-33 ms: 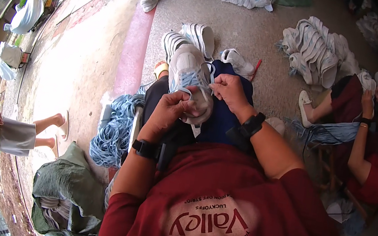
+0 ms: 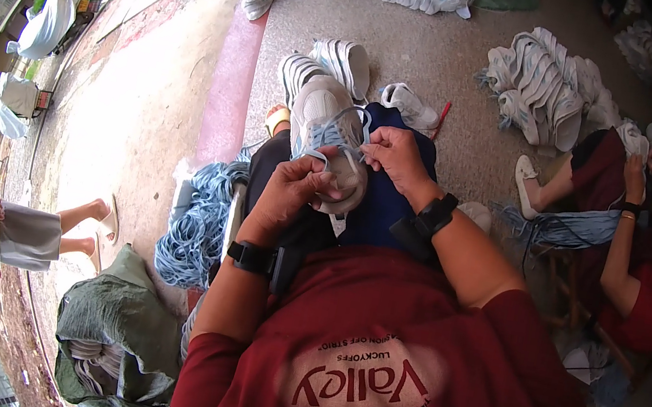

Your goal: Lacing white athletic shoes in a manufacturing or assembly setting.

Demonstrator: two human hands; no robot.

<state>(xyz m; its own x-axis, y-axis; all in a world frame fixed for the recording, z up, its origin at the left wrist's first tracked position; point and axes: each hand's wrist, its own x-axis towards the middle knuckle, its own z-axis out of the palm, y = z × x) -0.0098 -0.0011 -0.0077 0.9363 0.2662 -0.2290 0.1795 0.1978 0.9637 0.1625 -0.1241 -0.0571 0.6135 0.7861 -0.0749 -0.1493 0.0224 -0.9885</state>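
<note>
While hands pinch laces, pavement glares.

We've got lettering only on our maroon shirt: red word, small dark print around, pale oval.

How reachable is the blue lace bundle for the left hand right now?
Likely yes: the blue lace bundle lies beside the left leg, its top uncovered. The left hand is busy pinching a shoelace, though, and would probably need to let go first.
</note>
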